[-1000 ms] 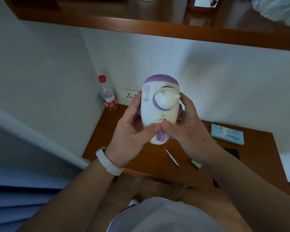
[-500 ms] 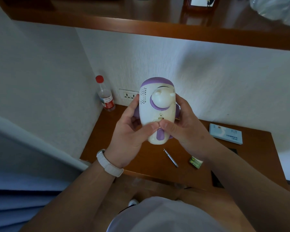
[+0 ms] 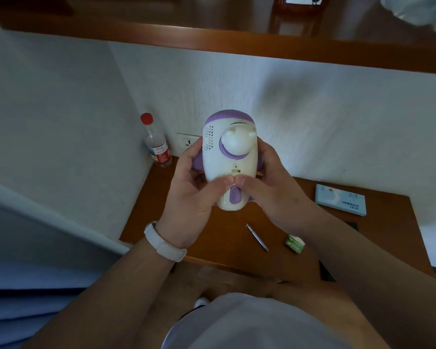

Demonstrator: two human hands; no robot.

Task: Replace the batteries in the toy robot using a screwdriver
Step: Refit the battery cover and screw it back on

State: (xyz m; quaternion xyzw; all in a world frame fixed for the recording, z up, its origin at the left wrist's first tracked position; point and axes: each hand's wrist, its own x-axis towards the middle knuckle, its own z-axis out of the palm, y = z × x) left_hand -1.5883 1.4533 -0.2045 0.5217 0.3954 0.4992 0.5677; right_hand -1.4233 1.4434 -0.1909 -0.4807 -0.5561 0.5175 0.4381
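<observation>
Toy robot status: held in the air in both hands, long axis roughly upright, purple cap uppermost. The body is white, with a perforated grille on its upper left side, a rounded white knob set in a purple ring near the top, and a purple oval part near the lower end. A small tan fitting sits on the panel below the knob.

Left hand: grasps the left side of the toy robot, fingers wrapped behind it, thumb laid across the panel just below the tan fitting. A white wristband is on this wrist.

Right hand: grasps the right side of the toy robot in the same manner, thumb on the same panel. The two thumb tips meet at the centre line.

Items positioned relative to the toy robot:
- Table, brown wood: beneath it.
- Screwdriver, slim: lying flat below it and slightly right, touched by neither hand.
- Green batteries: below and right, just beyond the screwdriver.
- Pale blue box: well to the right, lying flat.
- Clear bottle with a red cap: to the left, standing upright in the wall corner.
- Wall socket: just behind its left edge, partly hidden by the left hand.
- Wooden shelf: well above it.
</observation>
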